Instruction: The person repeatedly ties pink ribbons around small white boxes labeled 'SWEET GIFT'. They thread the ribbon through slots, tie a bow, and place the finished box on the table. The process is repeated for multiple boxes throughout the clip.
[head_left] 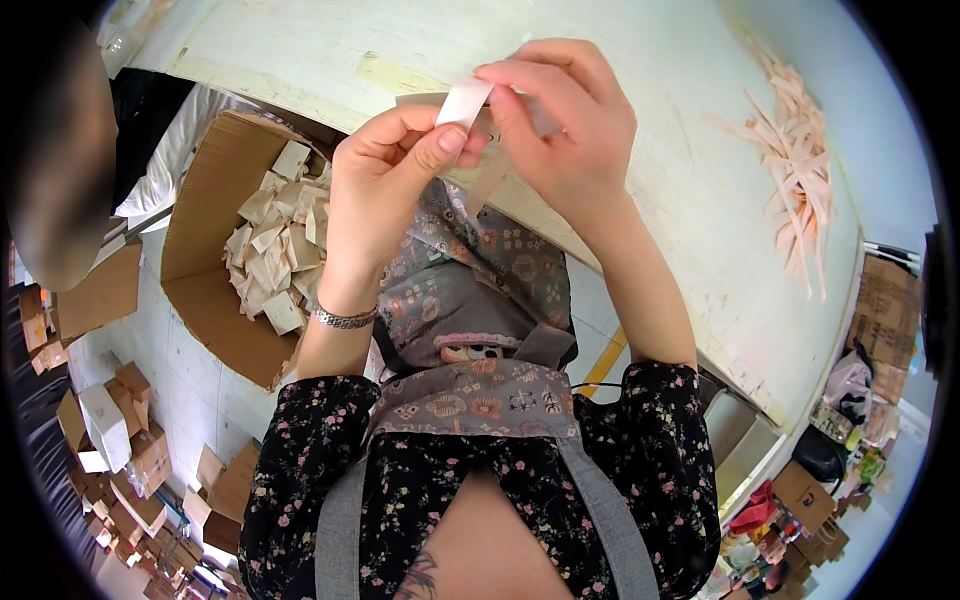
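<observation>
White single strip [465, 103], two hands [385, 160] [570, 125]

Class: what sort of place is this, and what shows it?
Probably a hand-assembly or packing workshop: a large, open brown cardboard box holds many small, flat cream pieces; thin, pale-pink strips lie heaped on a white table; smaller brown cardboard boxes are piled at lower left.

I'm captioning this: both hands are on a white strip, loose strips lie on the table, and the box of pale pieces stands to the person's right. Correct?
Wrong side: in the head view, the box stands to the person's left. The left hand and right hand are on the white strip; loose strips lie on the table.
</observation>
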